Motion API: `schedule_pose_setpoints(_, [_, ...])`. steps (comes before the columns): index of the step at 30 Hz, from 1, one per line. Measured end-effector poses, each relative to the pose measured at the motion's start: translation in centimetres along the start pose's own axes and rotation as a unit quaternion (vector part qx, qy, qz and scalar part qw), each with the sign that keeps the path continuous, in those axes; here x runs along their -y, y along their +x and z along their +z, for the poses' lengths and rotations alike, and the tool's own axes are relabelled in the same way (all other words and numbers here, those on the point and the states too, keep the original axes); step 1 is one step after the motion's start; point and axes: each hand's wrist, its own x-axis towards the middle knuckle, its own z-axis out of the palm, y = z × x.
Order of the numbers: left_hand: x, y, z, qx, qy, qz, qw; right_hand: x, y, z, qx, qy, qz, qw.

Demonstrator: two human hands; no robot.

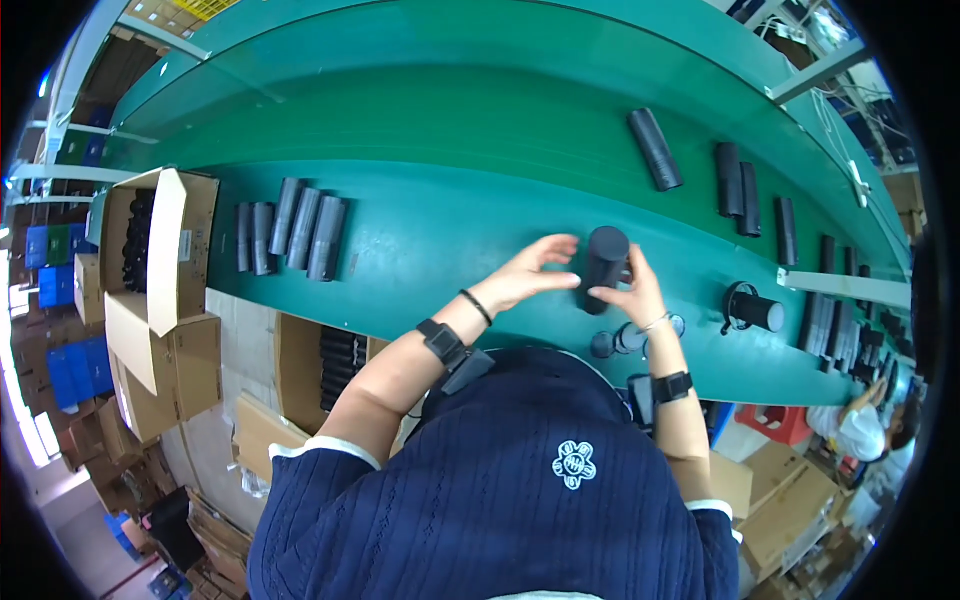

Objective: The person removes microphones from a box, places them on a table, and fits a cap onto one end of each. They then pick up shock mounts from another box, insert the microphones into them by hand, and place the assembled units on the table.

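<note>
A black capped cylinder (606, 262) stands nearly upright over the near part of the green bench. My right hand (640, 292) is closed round its right side, thumb in front and fingers mostly hidden behind it. Just left of the cylinder is my left hand (530, 276), its thumb and fingers apart and nothing between them; the thumb tip comes close to the cylinder's side. Below my right hand, several small round dark pieces (628, 338) lie by the bench's near edge, partly covered by the wrist.
Several black cylinders (305, 230) lie in a row at left, beside an open cardboard box (190, 250). More lie on the green surface at far right, including one dark cylinder (655, 150). A black ring-shaped holder (741, 308) with a cylinder sits right of me. Another person (862, 432) works at far right.
</note>
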Motion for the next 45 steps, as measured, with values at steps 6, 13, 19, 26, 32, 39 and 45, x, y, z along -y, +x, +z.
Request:
schedule_pose_setpoints(6, [-2.1,-2.1,-0.7,0.019,0.296,0.163,0.941,1.5,0.1,2.6,0.101,0.075,-0.055,0.991])
schedule_pose_setpoints(13, [-1.4,-3.3,-1.7,0.055,0.359,0.195,0.911,2.0,-0.2,4.2,0.137,0.258,0.075,0.953])
schedule_pose_setpoints(19, [-0.2,-3.5,-1.8,0.045,0.393,0.224,0.891,1.5,-0.8,5.3,0.143,0.299,0.06,0.942])
schedule_pose_setpoints(26, [-1.3,-0.4,-2.5,-0.004,0.15,0.07,0.986,2.3,2.5,5.3,0.082,0.267,0.104,0.955])
schedule_pose_setpoints(32, [-1.8,0.5,-4.7,-0.092,-0.344,0.013,0.934,-1.7,2.8,7.0,0.131,0.079,-0.099,0.983])
schedule_pose_setpoints(39, [-0.5,-4.8,-6.4,-0.272,-0.166,-0.078,0.945,-2.5,13.9,2.1,-0.07,-0.084,0.026,0.994])
schedule_pose_setpoints(45, [0.1,-6.7,-7.9,-0.273,-0.168,-0.116,0.94,-6.1,18.1,-4.0,-0.208,-0.289,0.084,0.931])
